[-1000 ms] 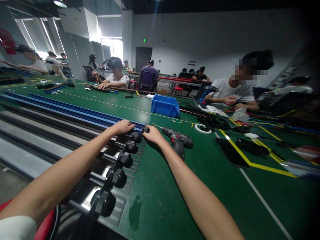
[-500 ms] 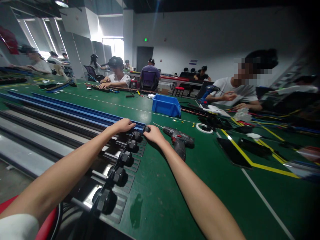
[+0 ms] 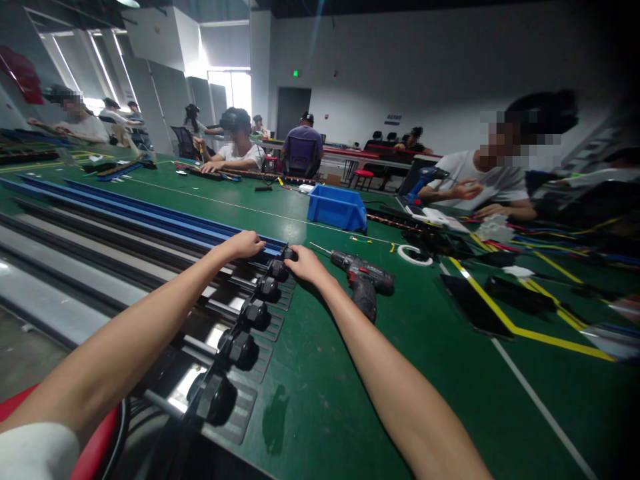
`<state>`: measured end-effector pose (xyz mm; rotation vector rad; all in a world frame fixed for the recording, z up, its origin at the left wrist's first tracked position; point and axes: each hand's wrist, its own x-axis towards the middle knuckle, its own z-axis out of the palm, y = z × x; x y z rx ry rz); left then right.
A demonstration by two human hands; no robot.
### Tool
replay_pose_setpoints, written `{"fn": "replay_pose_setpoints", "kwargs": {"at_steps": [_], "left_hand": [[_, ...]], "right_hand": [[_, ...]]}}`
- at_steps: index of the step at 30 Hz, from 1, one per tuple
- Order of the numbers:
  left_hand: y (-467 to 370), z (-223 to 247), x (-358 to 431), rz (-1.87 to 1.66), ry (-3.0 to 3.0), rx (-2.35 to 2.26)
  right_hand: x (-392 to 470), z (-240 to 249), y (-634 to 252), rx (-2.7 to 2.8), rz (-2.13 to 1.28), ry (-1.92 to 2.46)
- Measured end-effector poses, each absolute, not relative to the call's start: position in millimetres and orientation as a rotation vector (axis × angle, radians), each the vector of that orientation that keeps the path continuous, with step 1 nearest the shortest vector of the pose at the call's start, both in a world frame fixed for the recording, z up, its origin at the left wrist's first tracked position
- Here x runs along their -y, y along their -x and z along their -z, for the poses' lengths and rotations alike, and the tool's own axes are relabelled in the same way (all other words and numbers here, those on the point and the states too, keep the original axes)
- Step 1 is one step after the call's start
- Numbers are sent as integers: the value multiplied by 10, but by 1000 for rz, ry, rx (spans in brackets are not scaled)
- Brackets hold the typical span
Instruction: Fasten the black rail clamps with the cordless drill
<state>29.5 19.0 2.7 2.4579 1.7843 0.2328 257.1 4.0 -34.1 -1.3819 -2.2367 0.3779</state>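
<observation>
Several long rails lie side by side at the left, each ending in a black knob-like fitting [image 3: 255, 313]. My left hand [image 3: 247, 244] is closed on the end part of the farthest, blue rail [image 3: 165, 215]; its fingertips are partly hidden. At that rail's tip, my right hand [image 3: 304, 263] pinches the small black end fitting [image 3: 287, 253] between thumb and fingers. Just right of my right hand a black and red power drill [image 3: 364, 277] lies on its side, its bit pointing left.
On the green table [image 3: 320, 373] stand a blue bin [image 3: 337, 207] and a white ring [image 3: 415, 255]. Black flat parts [image 3: 475, 307] and coloured wires lie at the right. People sit around the far side; one works at the right with a blue drill [image 3: 423, 183] nearby.
The view has shifted slightly. Both hands remain at the end of the blue rail, with my right fingers a little changed around the black fitting.
</observation>
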Motion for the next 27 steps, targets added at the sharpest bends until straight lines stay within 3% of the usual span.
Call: {"fn": "replay_pose_setpoints", "kwargs": {"at_steps": [27], "left_hand": [[-276, 16, -254, -148, -2397, -1900]], "right_hand": [[-64, 374, -2543, 2244, -359, 1363]]}}
